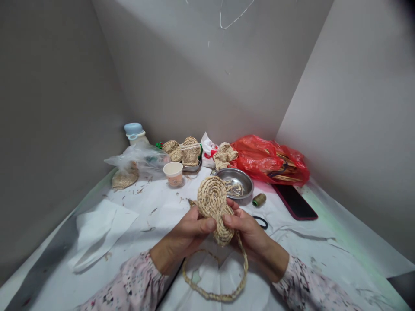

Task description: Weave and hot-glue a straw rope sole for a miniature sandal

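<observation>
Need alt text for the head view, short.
The left hand and right hand grip a coiled straw sandal sole, with a braided straw loop hanging below it. Beyond them on white paper lie a steel bowl, a thread spool, a phone, a red plastic bag and woven straw sandals.

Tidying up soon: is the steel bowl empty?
Not empty: the steel bowl holds a small pile of thin pale slivers.

Rough woven straw sole (213, 205), polished steel bowl (234, 183) (smooth), glossy plastic bag (261, 160)
</observation>
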Demonstrator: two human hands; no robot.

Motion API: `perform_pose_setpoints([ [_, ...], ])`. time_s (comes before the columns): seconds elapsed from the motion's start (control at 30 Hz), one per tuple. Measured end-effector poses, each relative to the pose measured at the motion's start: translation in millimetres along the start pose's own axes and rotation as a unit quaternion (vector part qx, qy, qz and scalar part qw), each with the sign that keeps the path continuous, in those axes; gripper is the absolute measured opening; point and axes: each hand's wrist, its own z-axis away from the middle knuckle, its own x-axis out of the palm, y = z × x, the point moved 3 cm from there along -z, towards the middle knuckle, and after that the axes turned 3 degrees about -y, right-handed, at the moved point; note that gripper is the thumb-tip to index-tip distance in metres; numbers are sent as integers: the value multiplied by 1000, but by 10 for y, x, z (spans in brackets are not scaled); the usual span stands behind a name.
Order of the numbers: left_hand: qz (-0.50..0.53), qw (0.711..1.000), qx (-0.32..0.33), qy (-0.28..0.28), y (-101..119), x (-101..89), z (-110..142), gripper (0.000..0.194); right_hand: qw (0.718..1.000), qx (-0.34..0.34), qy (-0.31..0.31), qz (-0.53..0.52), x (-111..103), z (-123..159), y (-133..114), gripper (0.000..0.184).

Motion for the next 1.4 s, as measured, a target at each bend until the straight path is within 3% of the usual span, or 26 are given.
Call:
perform_pose_setpoints([
  [0.3, -14, 1000, -17, -3, -21, 57, 11, 62, 999, 29, 19, -31, -49, 0, 1, 47],
  [1.0, -33, 997, 6, -71, -42, -19, -41, 64, 999, 9, 8, -37, -23, 5, 6, 45],
  [1.4, -28, 998, 5, -58, -38, -8, -34, 61, 999, 1, -7, -39, -56, -2, 27, 42],
])
